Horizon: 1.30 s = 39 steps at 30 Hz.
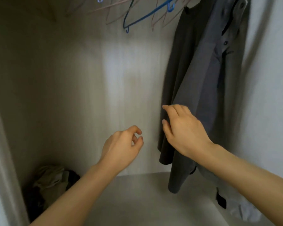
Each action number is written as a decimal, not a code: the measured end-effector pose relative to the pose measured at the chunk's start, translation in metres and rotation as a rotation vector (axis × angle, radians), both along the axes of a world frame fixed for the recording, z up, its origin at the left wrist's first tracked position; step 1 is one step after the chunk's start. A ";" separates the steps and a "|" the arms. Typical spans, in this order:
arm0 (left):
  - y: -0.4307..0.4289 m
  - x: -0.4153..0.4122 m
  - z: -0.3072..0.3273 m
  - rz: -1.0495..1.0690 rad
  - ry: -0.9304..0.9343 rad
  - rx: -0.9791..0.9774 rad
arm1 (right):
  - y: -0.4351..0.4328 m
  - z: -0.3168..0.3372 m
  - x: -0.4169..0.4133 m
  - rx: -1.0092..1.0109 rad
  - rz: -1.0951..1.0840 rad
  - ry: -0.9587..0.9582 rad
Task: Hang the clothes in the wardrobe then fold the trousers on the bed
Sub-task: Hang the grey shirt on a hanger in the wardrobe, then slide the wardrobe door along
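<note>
From the head view we look into the wardrobe (72,79), its pale wood-grain back wall lit in the middle and shadowed toward the left side. Along the top edge hang bare hangers: a blue hanger (142,17) tilted down to the left, with several thin pink hangers (114,5) crowded beside and behind it. On the right hang the clothes. A dark grey garment (178,70) falls almost to the wardrobe floor (137,201), and just to its right, overlapping it, is a grey buttoned shirt (207,79) whose lower hem bunches near the floor at the right. Our right hand (184,129) reaches in front of the dark grey garment at its left edge, back of the hand toward us, fingers loosely spread with thumb and forefinger apart; it grips nothing that we can see, and we cannot tell whether the fingertips touch the cloth. Our left hand (121,149) is raised in mid-air to the left of the garment, apart from it, fingers loosely curled with the thumb close to the fingertips, holding nothing. In the dim back left corner of the floor lies a crumpled heap of cloth (51,178), beige over something dark.
</note>
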<state>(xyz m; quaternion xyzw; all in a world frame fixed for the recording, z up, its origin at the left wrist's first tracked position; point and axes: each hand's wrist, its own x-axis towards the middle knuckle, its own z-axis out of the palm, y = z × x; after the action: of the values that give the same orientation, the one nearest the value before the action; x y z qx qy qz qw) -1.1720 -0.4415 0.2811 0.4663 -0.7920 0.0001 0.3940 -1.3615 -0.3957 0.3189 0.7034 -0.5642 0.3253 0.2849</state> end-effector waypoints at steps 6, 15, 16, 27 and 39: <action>0.048 0.031 -0.037 0.184 -0.144 -0.077 | 0.010 -0.057 0.026 0.095 0.204 0.059; 0.166 0.073 -0.149 0.542 -0.269 0.019 | 0.063 -0.153 0.062 0.368 0.589 0.081; 0.182 0.076 -0.161 0.585 -0.230 0.097 | 0.070 -0.164 0.066 0.405 0.641 0.088; 0.370 0.088 -0.278 1.096 0.060 0.526 | 0.154 -0.269 0.121 0.744 1.040 0.174; 0.472 0.142 -0.371 1.401 0.266 0.699 | 0.201 -0.351 0.239 0.856 1.231 0.533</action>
<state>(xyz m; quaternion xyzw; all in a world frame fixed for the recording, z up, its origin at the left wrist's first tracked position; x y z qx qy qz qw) -1.0305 0.0302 -0.0903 0.9489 -0.2147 -0.0564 0.2243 -1.1225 -0.1951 -0.0318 0.9913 -0.0627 0.0000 -0.1157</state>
